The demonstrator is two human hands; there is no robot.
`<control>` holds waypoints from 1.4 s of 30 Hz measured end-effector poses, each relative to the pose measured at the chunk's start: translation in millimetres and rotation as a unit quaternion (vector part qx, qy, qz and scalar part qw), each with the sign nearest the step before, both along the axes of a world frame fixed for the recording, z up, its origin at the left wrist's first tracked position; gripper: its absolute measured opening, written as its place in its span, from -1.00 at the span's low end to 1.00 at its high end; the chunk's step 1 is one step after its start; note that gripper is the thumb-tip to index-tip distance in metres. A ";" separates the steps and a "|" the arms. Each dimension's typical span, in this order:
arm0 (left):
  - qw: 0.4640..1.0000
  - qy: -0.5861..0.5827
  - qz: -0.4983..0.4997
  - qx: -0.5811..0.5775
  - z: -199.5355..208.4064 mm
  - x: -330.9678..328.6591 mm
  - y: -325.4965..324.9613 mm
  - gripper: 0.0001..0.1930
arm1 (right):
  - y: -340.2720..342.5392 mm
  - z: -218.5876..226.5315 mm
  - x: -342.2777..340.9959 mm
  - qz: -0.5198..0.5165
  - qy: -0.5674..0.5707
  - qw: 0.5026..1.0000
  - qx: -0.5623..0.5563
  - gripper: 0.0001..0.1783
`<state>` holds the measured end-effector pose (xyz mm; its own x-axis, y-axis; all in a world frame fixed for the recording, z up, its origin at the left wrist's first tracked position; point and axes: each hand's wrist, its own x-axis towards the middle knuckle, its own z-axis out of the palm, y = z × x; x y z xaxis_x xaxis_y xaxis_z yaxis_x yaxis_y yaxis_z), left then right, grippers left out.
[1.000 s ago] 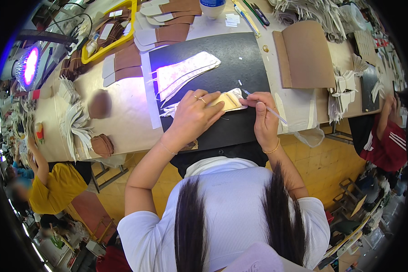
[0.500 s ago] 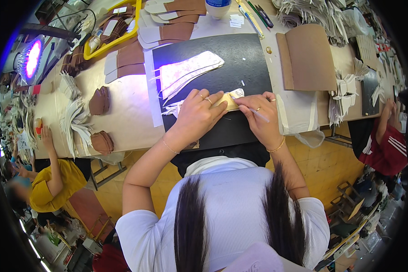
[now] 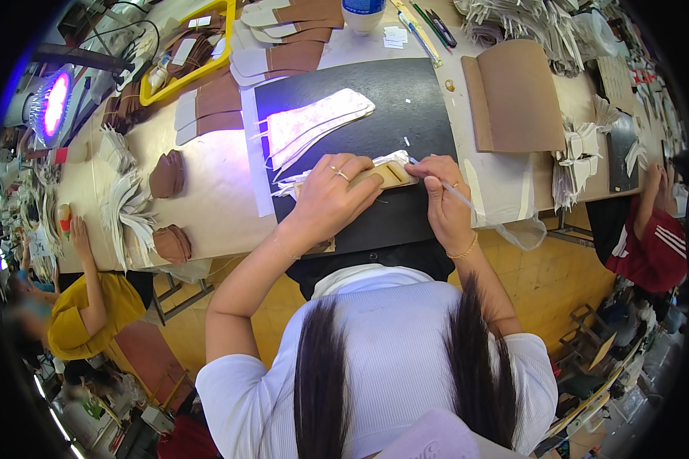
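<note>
My left hand [image 3: 337,187] is bent over a flat tan template [image 3: 393,174], with fingers and thumb pressing it down. Under and beside the template lies white fabric [image 3: 289,185], its loose ends showing left of the hand. A slim, pale pen [image 3: 459,196] is pinched in my right hand [image 3: 445,200], its tip by the template's right end. Both hands are over a black mat [image 3: 421,111]. Farther up the mat rests a small stack of white patterned fabric pieces [image 3: 318,122].
Brown and white cut pieces [image 3: 283,61] lie at the back left beside a yellow tray [image 3: 187,86]. A brown folded board [image 3: 517,96] sits right of the mat. Fabric bundles [image 3: 126,199] lie left. A lit lamp [image 3: 53,99] stands far left. Co-workers sit at both sides.
My right hand with the pen has shifted a little right and down, to the template's end. More of the template shows now. My left hand stays on it.
</note>
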<state>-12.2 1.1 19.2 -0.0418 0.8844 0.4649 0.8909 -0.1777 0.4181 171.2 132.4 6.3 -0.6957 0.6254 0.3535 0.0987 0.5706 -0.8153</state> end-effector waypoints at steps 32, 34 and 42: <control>0.999 0.008 -0.020 -0.049 6.0 -12.3 3.8 -0.79 | -7.8 -5.4 4.4 -0.050 0.051 0.979 -0.192 -0.65; 0.999 0.023 -0.018 -0.039 2.6 -5.1 5.7 -0.79 | -7.1 -2.0 5.2 -0.046 0.055 0.979 -0.190 -0.64; 0.999 0.035 -0.001 -0.022 -7.4 4.9 9.7 -0.78 | -6.7 -0.8 5.1 -0.036 0.066 0.977 -0.200 -0.62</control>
<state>-7.3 10.8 11.8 -0.0089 0.9039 0.4277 0.9178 -0.1624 0.3622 176.3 125.7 5.5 -0.6095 0.7778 0.1535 0.0063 0.1983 -0.9801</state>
